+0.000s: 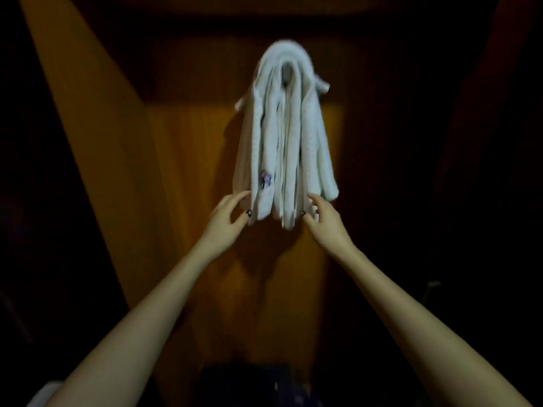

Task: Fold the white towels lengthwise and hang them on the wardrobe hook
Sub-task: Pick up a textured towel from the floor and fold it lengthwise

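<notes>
Wood fills most of the view: the brown wooden wardrobe wall stands in front, with one bright orange strip of light on it and dark sides all around.

Two bare arms reach up from the bottom corners toward the middle.

Between them hangs the bunch of soft white towels. The towels are folded into long thin strips. They are draped over the top and fall straight down in many layers, close to the wooden wall. One small corner sticks out on each side near the top. A grey hook peeks out inside the loop at the top, but it is blurry.

A dark blue lump sits at the very bottom, too dark to tell what it is.

The left hand is at the lower left edge of the towels. Its fingers are spread and mostly straight, and one fingertip touches the towel edge. It grips nothing.

The right hand is at the lower right ends of the towels. One finger points up onto the cloth and the others are bent. I cannot tell if it pinches the towel or only touches it.

A small blue mark shows low on one towel strip.

Both thumbs have dark painted nails.
</notes>
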Demonstrator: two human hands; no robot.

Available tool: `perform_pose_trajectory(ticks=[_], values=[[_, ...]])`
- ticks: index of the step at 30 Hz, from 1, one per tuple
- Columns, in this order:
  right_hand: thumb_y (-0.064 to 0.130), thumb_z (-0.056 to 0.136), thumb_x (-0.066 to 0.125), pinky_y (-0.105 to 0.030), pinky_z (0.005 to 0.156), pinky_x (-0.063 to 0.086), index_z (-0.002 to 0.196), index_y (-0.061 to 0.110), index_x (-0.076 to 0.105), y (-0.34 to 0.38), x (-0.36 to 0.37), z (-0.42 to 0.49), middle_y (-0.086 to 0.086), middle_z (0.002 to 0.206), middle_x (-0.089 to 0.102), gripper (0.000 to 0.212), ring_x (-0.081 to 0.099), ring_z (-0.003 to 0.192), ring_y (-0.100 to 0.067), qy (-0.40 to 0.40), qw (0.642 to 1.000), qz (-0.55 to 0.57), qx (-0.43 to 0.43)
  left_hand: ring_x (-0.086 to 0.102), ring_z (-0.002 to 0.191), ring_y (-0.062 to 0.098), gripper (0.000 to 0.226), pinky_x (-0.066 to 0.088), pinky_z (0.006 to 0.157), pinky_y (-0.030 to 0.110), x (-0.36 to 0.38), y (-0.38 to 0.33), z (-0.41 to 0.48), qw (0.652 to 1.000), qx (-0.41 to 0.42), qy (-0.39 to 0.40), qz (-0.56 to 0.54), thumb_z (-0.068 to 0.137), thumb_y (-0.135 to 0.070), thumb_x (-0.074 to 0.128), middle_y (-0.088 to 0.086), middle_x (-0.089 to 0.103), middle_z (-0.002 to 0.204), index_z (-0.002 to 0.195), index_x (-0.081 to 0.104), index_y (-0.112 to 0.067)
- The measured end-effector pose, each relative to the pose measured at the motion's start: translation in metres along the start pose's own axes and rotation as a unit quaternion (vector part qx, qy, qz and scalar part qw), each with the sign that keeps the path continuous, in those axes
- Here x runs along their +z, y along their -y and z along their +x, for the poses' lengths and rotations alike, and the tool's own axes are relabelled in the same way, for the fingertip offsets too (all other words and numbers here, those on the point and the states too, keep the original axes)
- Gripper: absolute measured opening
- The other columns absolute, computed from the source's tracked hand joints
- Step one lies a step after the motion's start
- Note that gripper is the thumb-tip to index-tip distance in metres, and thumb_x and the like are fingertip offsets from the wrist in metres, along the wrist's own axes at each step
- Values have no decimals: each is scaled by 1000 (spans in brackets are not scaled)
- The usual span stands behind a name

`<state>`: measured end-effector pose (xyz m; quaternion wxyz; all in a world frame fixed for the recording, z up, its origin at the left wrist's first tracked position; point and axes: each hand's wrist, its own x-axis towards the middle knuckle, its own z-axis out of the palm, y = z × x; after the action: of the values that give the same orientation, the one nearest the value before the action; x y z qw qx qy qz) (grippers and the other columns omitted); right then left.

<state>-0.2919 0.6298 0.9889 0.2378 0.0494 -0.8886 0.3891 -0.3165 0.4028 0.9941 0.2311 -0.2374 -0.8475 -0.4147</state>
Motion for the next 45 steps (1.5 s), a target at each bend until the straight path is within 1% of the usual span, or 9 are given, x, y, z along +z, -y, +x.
perform_pose_trajectory(ticks=[3,9,14,18,24,27,30,37,45], values=[[21,97,53,-27,104,30,149,17,31,-17,51,-67,-11,149,38,56,39,136,-25,124,991,-33,49,35,126,5,45,26,101,22,10,31,-87,995,-57,66,39,97,-22,52,-2,41,142,141,42,-24],[24,100,49,-41,107,40,149,17,28,-52,147,-184,-15,147,36,54,41,131,-32,284,948,-112,88,35,132,15,47,30,103,28,26,108,-228,968,-170,147,114,98,-27,48,-5,37,145,143,36,-31],[24,99,49,-50,102,41,147,15,32,-87,227,-259,-16,142,40,52,42,126,-38,427,883,-187,55,45,123,25,46,43,97,40,41,176,-346,935,-246,193,167,96,-22,50,0,46,138,141,42,-25],[21,98,49,-48,102,41,146,15,34,-113,295,-312,-18,141,40,51,42,124,-41,513,832,-208,37,53,113,28,46,47,86,36,48,221,-452,900,-318,226,196,91,-18,55,6,55,129,136,49,-19],[24,98,47,-38,97,43,136,12,48,-149,413,-404,-17,135,51,40,51,121,-32,587,775,-231,-15,47,122,23,50,43,94,37,71,286,-588,818,-437,282,244,94,-27,49,0,47,139,143,38,-27],[21,86,69,-30,90,49,122,2,61,-180,479,-447,-20,121,62,41,62,109,-26,575,786,-215,-77,46,122,24,50,44,94,38,95,328,-648,801,-458,289,254,96,-29,49,3,46,140,144,37,-25],[26,97,52,-37,102,41,142,13,43,-215,545,-493,-14,142,48,48,47,127,-31,623,750,-212,-67,45,124,22,50,43,94,38,123,382,-707,774,-495,294,264,97,-32,47,2,43,143,145,34,-28],[24,95,51,-42,102,42,141,17,44,-299,707,-580,-10,136,51,47,47,125,-30,649,734,-173,-98,47,120,23,51,46,92,39,182,505,-837,742,-559,248,274,96,-31,47,2,45,140,145,33,-26],[33,99,47,-40,103,40,142,12,40,-359,873,-682,-13,138,49,48,45,126,-31,691,694,-131,-153,36,134,27,58,34,104,42,217,626,-974,770,-518,204,312,93,-33,56,7,38,148,146,35,-23]])
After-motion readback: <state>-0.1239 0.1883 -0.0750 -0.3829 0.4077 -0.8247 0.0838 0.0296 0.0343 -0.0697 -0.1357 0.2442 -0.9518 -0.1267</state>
